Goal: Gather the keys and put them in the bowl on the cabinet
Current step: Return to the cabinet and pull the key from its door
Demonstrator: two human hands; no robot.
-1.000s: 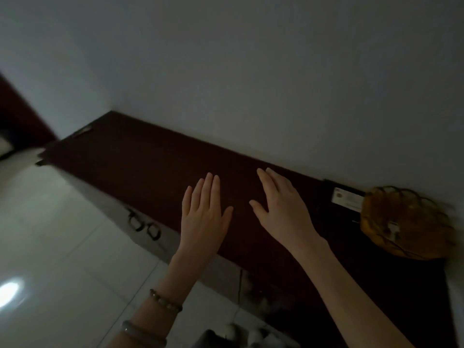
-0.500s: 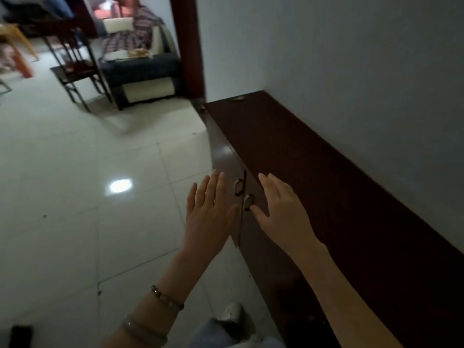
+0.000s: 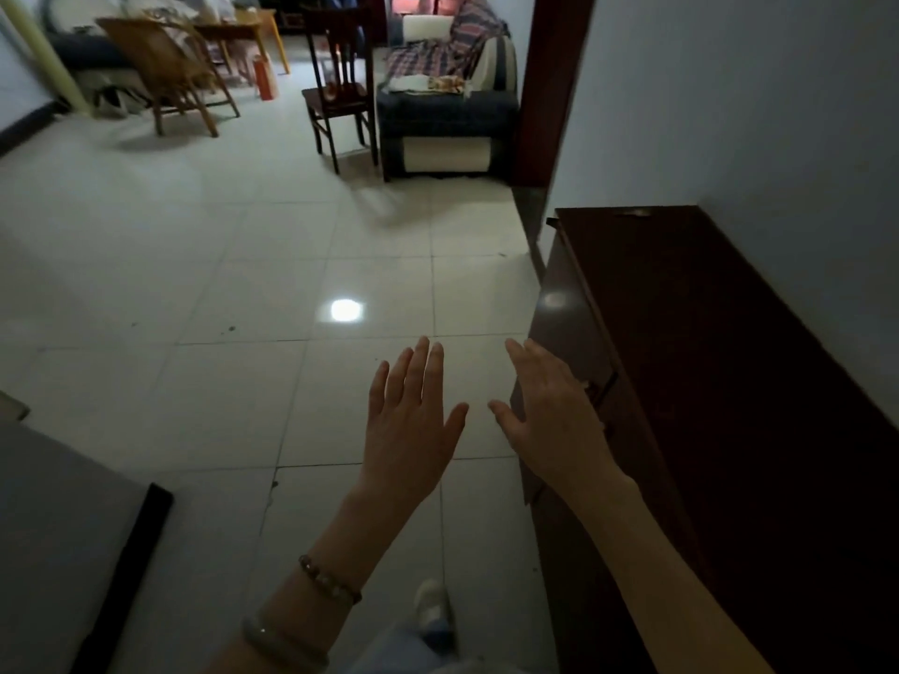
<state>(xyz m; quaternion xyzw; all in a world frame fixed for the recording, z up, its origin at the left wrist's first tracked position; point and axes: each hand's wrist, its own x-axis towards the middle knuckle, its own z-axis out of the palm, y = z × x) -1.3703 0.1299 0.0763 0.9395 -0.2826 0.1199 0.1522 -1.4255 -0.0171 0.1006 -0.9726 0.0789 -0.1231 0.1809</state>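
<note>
Dark cabinet [image 3: 729, 381] runs off-frame; left hand [image 3: 408, 430] and right hand [image 3: 554, 425] spread, empty.

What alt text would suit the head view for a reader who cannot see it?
Two empty open hands, left hand and right hand, reach over a tiled floor beside a dark wooden cabinet; chairs and a sofa stand beyond.

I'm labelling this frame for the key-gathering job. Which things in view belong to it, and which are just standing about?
Belongs to the job:
- dark cabinet
- left hand, open and empty
- right hand, open and empty
No keys or bowl show here.

Just standing about:
- dark wooden chair
- wicker chair
- sofa with plaid blanket
- orange bottle
</note>
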